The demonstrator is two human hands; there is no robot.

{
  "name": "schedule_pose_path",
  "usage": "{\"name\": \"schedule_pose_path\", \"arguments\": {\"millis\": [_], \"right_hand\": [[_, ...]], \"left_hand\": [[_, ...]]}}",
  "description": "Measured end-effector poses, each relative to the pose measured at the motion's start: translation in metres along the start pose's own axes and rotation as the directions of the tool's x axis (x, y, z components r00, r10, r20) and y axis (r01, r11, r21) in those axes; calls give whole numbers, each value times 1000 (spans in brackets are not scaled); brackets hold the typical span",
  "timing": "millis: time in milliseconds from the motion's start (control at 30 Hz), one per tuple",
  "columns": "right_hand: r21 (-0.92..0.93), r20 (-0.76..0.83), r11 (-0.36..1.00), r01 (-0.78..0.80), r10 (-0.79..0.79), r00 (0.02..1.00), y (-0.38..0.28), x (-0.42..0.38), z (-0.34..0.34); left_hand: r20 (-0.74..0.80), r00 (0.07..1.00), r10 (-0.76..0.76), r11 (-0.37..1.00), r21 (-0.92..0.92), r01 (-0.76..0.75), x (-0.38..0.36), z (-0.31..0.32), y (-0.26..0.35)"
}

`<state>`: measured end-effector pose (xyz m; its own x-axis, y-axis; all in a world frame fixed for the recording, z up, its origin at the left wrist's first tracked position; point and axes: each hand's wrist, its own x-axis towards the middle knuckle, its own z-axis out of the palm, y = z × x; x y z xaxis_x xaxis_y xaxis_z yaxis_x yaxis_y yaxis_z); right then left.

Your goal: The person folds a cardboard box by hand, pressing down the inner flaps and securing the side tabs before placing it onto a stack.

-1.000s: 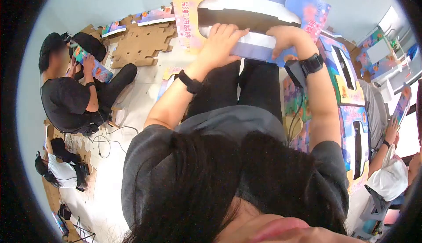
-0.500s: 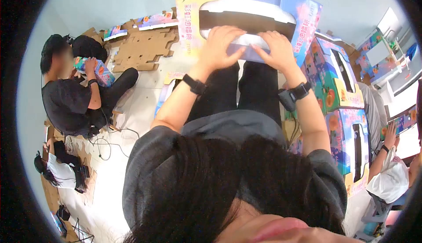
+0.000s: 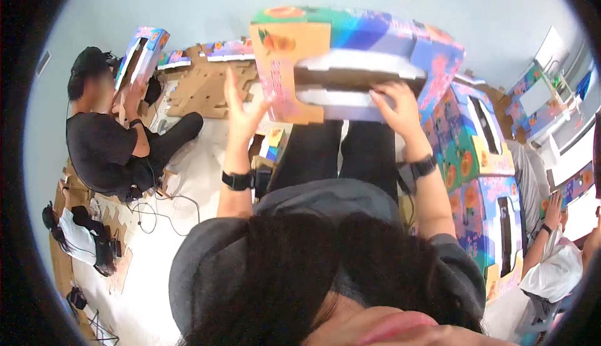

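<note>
Left hand (image 3: 243, 117) just came off that multicoloured rectangular cardboard box (image 3: 369, 41), all splayed, so only the right hand (image 3: 400, 109) seems to be gripping it.

The nearest box (image 3: 363, 45) is made of smooth card, and the shirt (image 3: 206, 252) and trousers (image 3: 366, 152) of dull cloth.

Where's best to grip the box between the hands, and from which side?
Probably the lower edge of the long slot in the box, coming from the near side: the slot faces the camera and runs wide, leaving finger room. The right hand is at the slot; the left hand, spread open, is beside the box's left end.
</note>
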<state>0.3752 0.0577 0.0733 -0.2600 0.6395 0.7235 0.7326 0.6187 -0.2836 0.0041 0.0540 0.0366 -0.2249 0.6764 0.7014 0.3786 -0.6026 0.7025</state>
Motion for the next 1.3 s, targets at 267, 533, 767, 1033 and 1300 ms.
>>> {"name": "schedule_pose_path", "arguments": {"millis": [267,533,767,1033,1300], "right_hand": [[764,431,374,-526,312,847,-52,-42,-42],[774,551,-353,-526,-33,834,-89,-96,-54],[783,546,-427,-452,124,829,-124,-101,-52],[866,497,-245,-435,340,798,-118,-59,-56],[769,218,454,-450,476,852,-93,21,-110]], "left_hand": [[18,999,45,876,-482,-30,-11,-7,8],[390,908,153,946,-323,-20,-23,-40,62],[620,756,210,931,-362,38,-16,-70,105],[630,773,74,992,-125,6,-25,-77,131],[272,958,95,942,-336,2,-18,-85,91]]}}
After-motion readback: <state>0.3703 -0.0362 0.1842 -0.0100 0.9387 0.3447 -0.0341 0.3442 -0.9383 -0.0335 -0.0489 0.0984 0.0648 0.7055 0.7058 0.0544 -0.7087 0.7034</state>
